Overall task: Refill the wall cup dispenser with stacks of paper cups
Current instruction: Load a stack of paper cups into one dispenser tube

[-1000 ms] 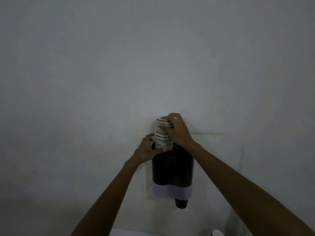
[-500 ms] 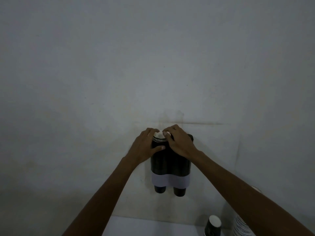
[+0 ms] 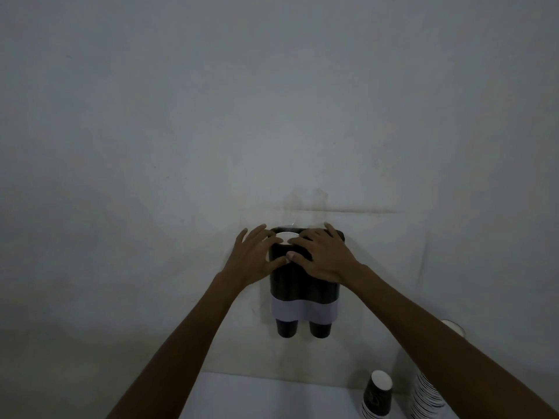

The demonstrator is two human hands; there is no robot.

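Observation:
A black twin-tube cup dispenser point(image 3: 302, 288) with a pale band near its bottom hangs on the wall. A dark cup bottom pokes out under each tube, left point(image 3: 287, 328) and right point(image 3: 320, 329). The white rim of the cup stack point(image 3: 286, 238) shows level with the top of the left tube. My left hand point(image 3: 252, 258) rests flat against the dispenser's left side, fingers spread. My right hand point(image 3: 323, 257) lies flat over the dispenser's top, fingertips on the stack's rim. Neither hand grips anything.
A white table surface point(image 3: 266, 397) lies below the dispenser. On it at the lower right stand a short stack of black cups point(image 3: 378, 394) and a taller striped cup stack point(image 3: 426, 397), partly behind my right forearm. A bare grey wall point(image 3: 272, 101) fills the view.
The cup stack went from sticking up out of the left tube to sunk flush with its top. Both hands flattened and opened on the dispenser. The camera tilted down, showing the table cups.

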